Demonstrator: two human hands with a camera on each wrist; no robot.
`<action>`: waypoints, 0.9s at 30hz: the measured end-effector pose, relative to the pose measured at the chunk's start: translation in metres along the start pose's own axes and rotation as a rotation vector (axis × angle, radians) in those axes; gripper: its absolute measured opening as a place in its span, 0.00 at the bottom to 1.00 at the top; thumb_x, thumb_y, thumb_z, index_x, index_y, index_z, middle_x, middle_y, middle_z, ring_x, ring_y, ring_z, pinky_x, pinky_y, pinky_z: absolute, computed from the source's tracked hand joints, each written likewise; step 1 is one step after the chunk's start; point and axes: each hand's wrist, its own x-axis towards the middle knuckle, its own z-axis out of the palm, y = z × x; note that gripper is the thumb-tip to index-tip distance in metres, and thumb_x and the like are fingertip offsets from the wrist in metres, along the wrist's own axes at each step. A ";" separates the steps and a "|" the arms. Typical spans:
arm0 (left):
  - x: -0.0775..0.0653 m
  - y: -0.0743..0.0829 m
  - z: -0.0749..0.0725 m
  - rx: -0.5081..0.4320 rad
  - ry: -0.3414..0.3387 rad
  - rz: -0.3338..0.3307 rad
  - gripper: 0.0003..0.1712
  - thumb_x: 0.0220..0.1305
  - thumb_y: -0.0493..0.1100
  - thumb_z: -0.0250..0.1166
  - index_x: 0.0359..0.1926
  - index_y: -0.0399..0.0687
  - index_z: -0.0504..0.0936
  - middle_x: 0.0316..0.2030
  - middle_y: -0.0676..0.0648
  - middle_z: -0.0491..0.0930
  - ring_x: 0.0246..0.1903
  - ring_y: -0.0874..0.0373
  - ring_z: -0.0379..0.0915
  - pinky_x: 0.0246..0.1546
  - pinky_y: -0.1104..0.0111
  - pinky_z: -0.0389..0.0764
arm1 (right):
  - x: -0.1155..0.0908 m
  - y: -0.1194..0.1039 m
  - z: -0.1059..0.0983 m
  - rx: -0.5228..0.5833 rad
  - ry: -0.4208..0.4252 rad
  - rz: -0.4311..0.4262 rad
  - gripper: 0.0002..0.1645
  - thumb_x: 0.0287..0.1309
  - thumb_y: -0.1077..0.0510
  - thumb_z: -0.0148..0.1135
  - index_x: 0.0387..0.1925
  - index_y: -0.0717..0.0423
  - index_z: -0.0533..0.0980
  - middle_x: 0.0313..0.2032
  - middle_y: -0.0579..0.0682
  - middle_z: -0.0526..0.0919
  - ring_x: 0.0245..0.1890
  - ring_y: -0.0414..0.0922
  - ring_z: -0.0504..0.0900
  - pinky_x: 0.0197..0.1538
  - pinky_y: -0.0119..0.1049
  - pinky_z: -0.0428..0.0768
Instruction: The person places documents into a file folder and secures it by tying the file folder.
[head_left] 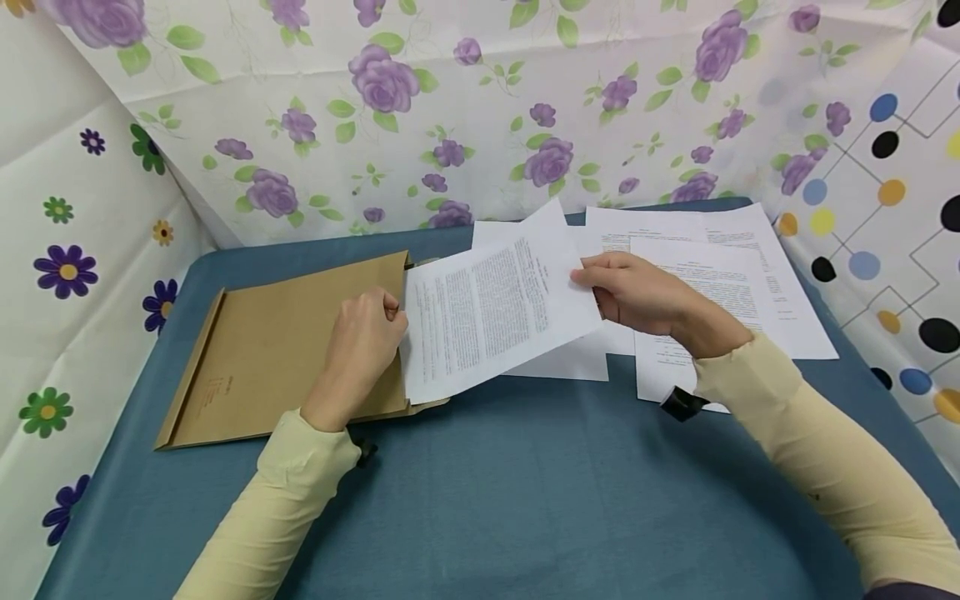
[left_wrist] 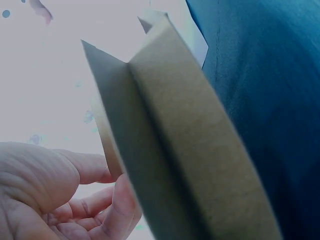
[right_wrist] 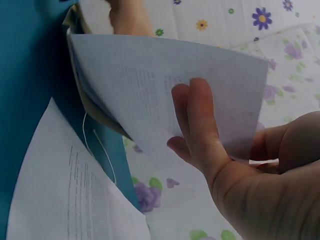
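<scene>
A brown paper envelope (head_left: 285, 342) lies on the left of the table, its mouth facing right. My left hand (head_left: 362, 350) pinches the upper edge of that mouth between thumb and fingers; the left wrist view shows the folded side (left_wrist: 185, 110) of the envelope close up. With thumb and fingers, my right hand (head_left: 637, 296) grips the right edge of a printed sheet (head_left: 487, 308). This sheet is raised and slightly bent, its left end right at the envelope's mouth. In the right wrist view, the fingers (right_wrist: 202, 115) lie against the back of the paper.
More printed sheets (head_left: 795, 308) lie overlapping at the right of the table, and others (head_left: 562, 367) lie partly under the raised sheet. A string (right_wrist: 107, 155) hangs by the envelope. Blue cloth (head_left: 525, 500) covers the table; patterned sheeting (head_left: 450, 108) hangs behind it.
</scene>
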 end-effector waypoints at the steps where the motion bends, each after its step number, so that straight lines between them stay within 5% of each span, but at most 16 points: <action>1: 0.000 0.000 0.000 -0.001 0.001 0.001 0.08 0.69 0.32 0.60 0.42 0.30 0.83 0.39 0.36 0.82 0.31 0.46 0.75 0.25 0.64 0.72 | 0.000 0.000 -0.001 0.022 -0.031 0.001 0.27 0.81 0.60 0.42 0.73 0.72 0.62 0.65 0.61 0.76 0.56 0.51 0.84 0.56 0.45 0.82; 7: 0.000 -0.001 0.001 -0.004 0.008 0.013 0.08 0.69 0.32 0.60 0.42 0.30 0.82 0.37 0.36 0.81 0.29 0.47 0.74 0.24 0.64 0.71 | 0.000 0.003 0.000 0.066 -0.163 0.028 0.27 0.77 0.68 0.48 0.72 0.75 0.61 0.63 0.62 0.78 0.58 0.55 0.83 0.57 0.50 0.82; 15: -0.001 -0.001 0.001 0.003 0.006 0.008 0.07 0.70 0.33 0.59 0.41 0.31 0.82 0.36 0.37 0.80 0.27 0.48 0.73 0.24 0.64 0.70 | 0.009 0.011 0.003 0.049 -0.150 0.083 0.27 0.72 0.70 0.56 0.68 0.75 0.66 0.56 0.62 0.83 0.49 0.53 0.87 0.44 0.40 0.86; 22: 0.000 0.000 0.001 -0.005 0.008 0.000 0.08 0.70 0.33 0.60 0.42 0.30 0.83 0.37 0.37 0.81 0.29 0.47 0.75 0.23 0.65 0.71 | 0.012 0.015 0.001 0.084 -0.247 0.077 0.24 0.77 0.67 0.48 0.69 0.74 0.65 0.58 0.64 0.82 0.43 0.51 0.88 0.43 0.40 0.86; 27: -0.001 0.000 0.001 -0.004 0.006 0.005 0.08 0.69 0.32 0.60 0.42 0.30 0.83 0.37 0.36 0.81 0.30 0.46 0.75 0.24 0.64 0.71 | 0.015 0.020 0.001 0.115 -0.308 0.062 0.24 0.78 0.67 0.44 0.69 0.76 0.63 0.60 0.66 0.80 0.46 0.53 0.87 0.47 0.42 0.85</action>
